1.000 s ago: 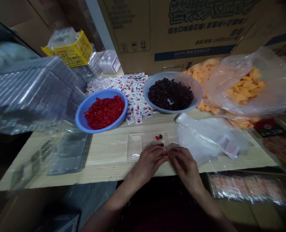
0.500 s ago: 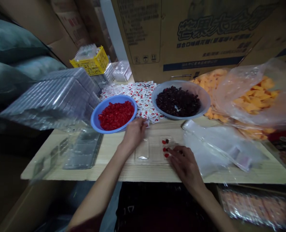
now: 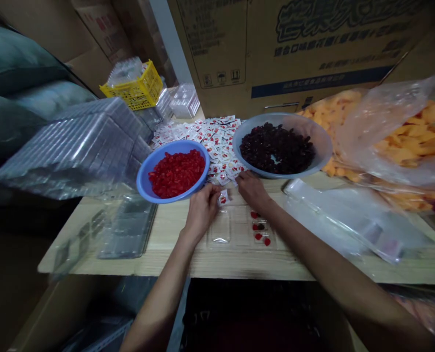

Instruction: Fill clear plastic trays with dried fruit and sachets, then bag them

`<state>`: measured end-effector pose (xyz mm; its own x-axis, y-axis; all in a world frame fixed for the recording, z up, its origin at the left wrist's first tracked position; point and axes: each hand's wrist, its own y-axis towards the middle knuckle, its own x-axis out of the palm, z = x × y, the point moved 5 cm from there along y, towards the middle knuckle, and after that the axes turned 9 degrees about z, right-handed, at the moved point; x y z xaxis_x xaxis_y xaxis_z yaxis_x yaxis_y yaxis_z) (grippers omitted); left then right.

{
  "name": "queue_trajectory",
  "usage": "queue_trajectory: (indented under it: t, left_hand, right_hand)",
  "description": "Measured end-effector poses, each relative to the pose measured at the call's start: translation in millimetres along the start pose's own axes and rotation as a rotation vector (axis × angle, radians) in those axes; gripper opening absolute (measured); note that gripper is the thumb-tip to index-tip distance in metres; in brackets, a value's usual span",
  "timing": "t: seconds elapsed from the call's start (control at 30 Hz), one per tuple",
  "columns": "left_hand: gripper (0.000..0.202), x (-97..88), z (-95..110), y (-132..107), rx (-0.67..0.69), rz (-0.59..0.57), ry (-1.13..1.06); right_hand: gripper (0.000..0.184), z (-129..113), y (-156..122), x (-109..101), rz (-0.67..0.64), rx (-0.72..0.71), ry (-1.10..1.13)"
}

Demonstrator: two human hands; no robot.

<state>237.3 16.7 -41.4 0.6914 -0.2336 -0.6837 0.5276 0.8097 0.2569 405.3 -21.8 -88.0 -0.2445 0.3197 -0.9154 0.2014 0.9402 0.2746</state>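
Note:
My left hand is closed in a pinch, with a small white sachet printed in red at its fingertips. My right hand reaches to the near edge of a heap of such sachets, its fingers bent together; whatever they grip is hidden. Below both hands lies an open clear plastic tray. Several red and dark pieces rest in its right part. A blue bowl of red candied pieces stands beside my left hand. Beyond my right hand is a translucent bowl of dark pieces.
Stacked clear plastic trays stand at the left, with flat clear lids before them. Clear plastic bags lie at the right, near bagged orange pieces. A yellow crate and large cardboard box stand behind.
My right hand has moved from the tray's right part up to the sachet heap. More of the pieces in the tray show. My left hand stays near the blue bowl, its sachet now plainer.

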Motion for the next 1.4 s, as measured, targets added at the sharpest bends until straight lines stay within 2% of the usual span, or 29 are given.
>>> queue_trajectory:
  t: [0.07, 0.13, 0.2, 0.27, 0.4, 0.47, 0.53, 0.57, 0.63, 0.7, 0.77, 0.87, 1.03, 1.2, 1.4]
  left_hand:
    - [0.013, -6.5, 1, -17, -0.032, -0.040, -0.092]
    - [0.014, -3.4, 4, -31, -0.055, -0.096, -0.148]
    - [0.015, 6.9, 8, -38, -0.045, -0.136, -0.163]
    - [0.014, 21.0, 12, -40, -0.009, -0.153, -0.140]
    - [0.011, 41.7, 18, -38, 0.107, -0.127, -0.050]
    - [0.011, 37.3, 22, -38, 0.145, -0.031, -0.063]
    - [0.017, 27.2, 30, -42, 0.133, 0.022, -0.153]
    - [0.020, 23.4, 34, -45, 0.112, -0.012, -0.218]
    - [0.024, 19.6, 43, -51, 0.066, -0.162, -0.333]
    - [0.021, 15.7, 48, -57, 0.023, -0.271, -0.392]
    - [0.019, 9.2, 45, -59, -0.021, -0.254, -0.381]
    - [0.017, 2.9, 35, -60, -0.046, -0.209, -0.271]
    - [0.011, 17.8, 29, -69, 0.061, -0.314, -0.072]
    - [0.014, 27.7, 32, -78, 0.197, -0.188, 0.099]
    - [0.015, 29.2, 34, -93, 0.205, -0.203, 0.100]
  right_hand:
    - [0.029, -1, 6, 3, 0.003, -0.008, -0.009]
    - [0.028, -1, 4, -1, 0.009, -0.004, -0.016]
    - [0.026, 1, -5, -11, 0.019, 0.017, -0.031]
    - [0.023, 4, -21, -28, 0.091, 0.065, 0.014]
    - [0.018, 11, -72, -63, 0.350, 0.244, 0.393]
    - [0.017, 13, -99, -68, 0.377, 0.388, 0.637]
    - [0.021, 7, -119, -63, 0.326, 0.517, 0.895]
    - [0.024, 1, -125, -59, 0.288, 0.559, 1.016]
    - [0.030, -13, -133, -52, 0.227, 0.606, 1.195]
    - [0.035, -24, -136, -48, 0.196, 0.626, 1.273]
    - [0.039, -31, -139, -49, 0.184, 0.621, 1.258]
    - [0.036, -32, -150, -60, 0.216, 0.590, 1.104]
    - [0.022, -26, -175, -74, 0.256, 0.562, 0.924]
    - [0.021, -15, -196, -77, 0.259, 0.574, 0.886]
    - [0.018, -14, -211, -82, 0.256, 0.553, 0.813]
